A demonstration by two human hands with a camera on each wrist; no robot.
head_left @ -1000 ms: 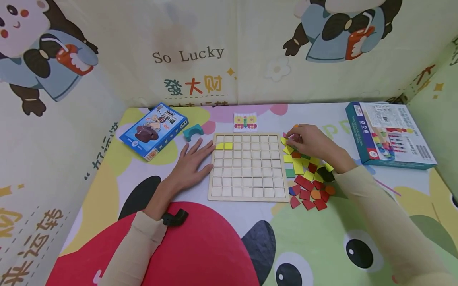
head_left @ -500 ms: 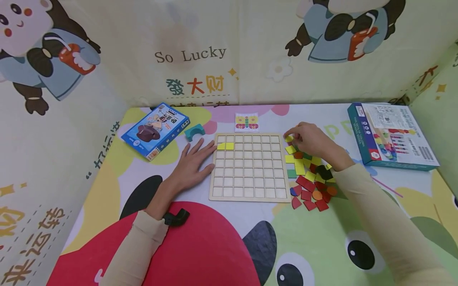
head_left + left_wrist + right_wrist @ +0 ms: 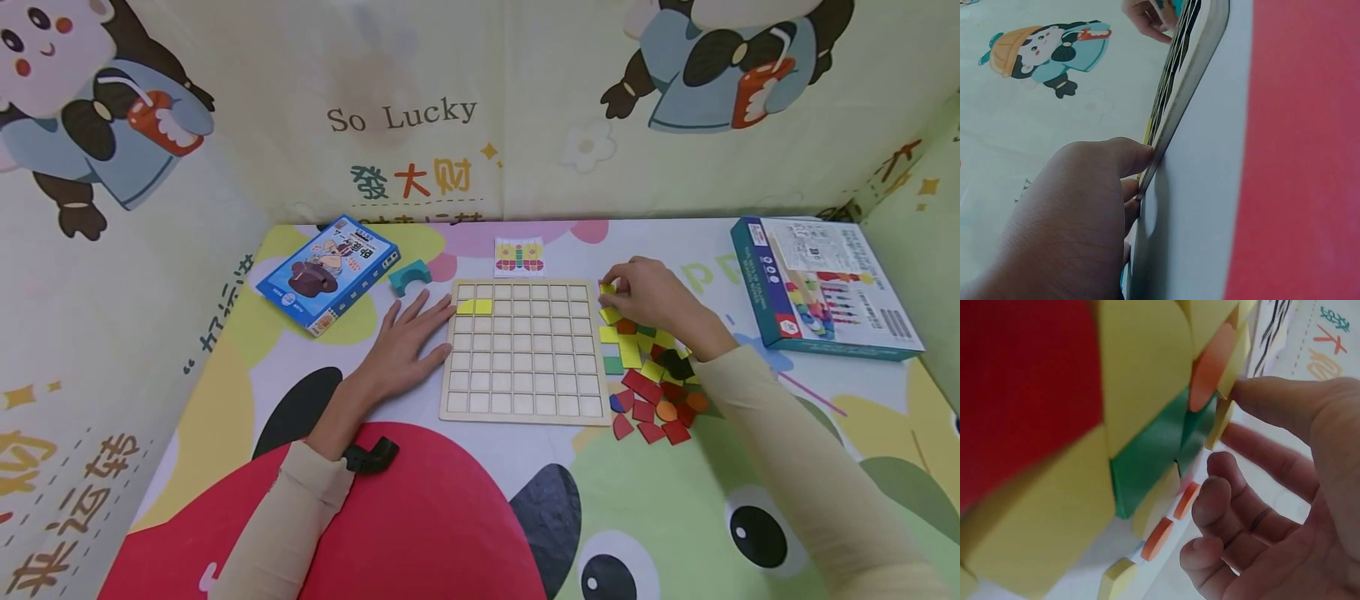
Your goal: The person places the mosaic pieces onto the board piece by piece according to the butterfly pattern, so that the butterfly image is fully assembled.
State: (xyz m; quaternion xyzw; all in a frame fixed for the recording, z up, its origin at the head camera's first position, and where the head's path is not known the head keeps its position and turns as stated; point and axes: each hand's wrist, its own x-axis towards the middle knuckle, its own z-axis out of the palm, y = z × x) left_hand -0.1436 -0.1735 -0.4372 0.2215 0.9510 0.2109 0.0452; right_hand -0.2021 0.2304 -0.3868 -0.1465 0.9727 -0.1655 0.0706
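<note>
**Lettering that can be read**

The cream wall sheet of printed fabric or film (image 3: 525,167) bears "So Lucky" in dark serif letters; under it stands 發大财, in dark green, red and gold, and below that a row of characters cut off at the worktop (image 3: 517,446); the pale side wall at left (image 3: 150,333) shows brown 来运转 slanting upward, with an opening quotation mark before foreshortened dark characters; the right side wall (image 3: 907,233) carries a red 大; the blue cardboard box (image 3: 330,275) and the teal-edged white cardboard box (image 3: 832,283) have print too small to read.

Head: high, forward-down; wrists: close; head, left wrist share board (image 3: 528,361).
</note>
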